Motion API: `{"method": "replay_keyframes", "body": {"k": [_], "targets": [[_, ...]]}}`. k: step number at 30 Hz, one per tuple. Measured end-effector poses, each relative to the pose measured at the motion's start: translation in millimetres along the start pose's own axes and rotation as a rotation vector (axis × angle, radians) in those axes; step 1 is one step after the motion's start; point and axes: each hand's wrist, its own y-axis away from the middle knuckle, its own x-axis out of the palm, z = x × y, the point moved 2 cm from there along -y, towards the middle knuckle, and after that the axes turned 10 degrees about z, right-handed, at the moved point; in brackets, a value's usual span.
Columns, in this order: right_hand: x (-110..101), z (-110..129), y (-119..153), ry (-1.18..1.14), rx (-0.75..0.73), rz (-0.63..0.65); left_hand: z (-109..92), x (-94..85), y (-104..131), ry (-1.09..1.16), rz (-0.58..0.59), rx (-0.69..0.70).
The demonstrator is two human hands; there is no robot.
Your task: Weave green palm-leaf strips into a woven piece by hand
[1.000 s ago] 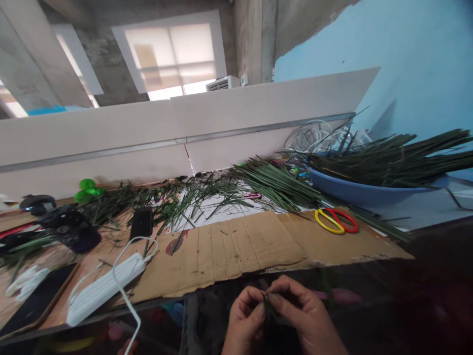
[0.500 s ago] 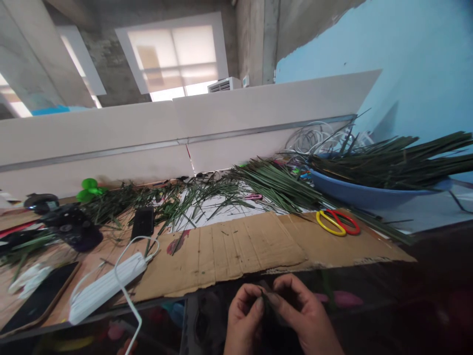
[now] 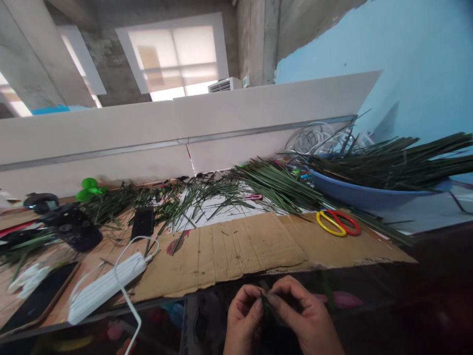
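Observation:
Just below the front edge of the table, my left hand (image 3: 244, 315) and my right hand (image 3: 295, 308) meet fingertip to fingertip. Both are closed in a pinch on a small dark green leaf strip (image 3: 263, 299). Most of the strip is covered by my fingers or lost against the dark background, so its full shape cannot be made out. Beyond my hands a flattened piece of cardboard (image 3: 229, 251) lies along the table edge. Scissors with one yellow and one red handle (image 3: 337, 223) rest on its right part.
A blue basin (image 3: 354, 196) heaped with long green leaves stands at the right. A bundle of leaves (image 3: 277, 182) and scattered cuttings (image 3: 207, 197) lie behind the cardboard. Leftward are a white power strip (image 3: 107, 288) with its cable, phones (image 3: 143, 223), and a dark cup-like object (image 3: 72, 227).
My right hand's fingers have shifted very slightly around the leaf strip. Both hands stay pinched at nearly the same place, and the things on the table have not moved.

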Motion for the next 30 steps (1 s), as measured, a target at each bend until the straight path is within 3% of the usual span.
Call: {"method": "replay_keyframes", "body": {"k": [9, 17, 25, 30], "targets": [[10, -2, -3, -0.399, 0.207, -0.061, 8, -8.1, -1, 0.067, 0.038, -0.100], [9, 2, -3, -0.248, 0.064, -0.078, 15, -12.8, -2, 0.104, 0.022, -0.121], [18, 2, -1, -0.497, 0.206, -0.204, 17, -13.7, -3, 0.074, 0.014, -0.121], [19, -4, -2, -0.515, 0.178, -0.199, 19, -16.1, -4, 0.062, 0.009, -0.111]]}}
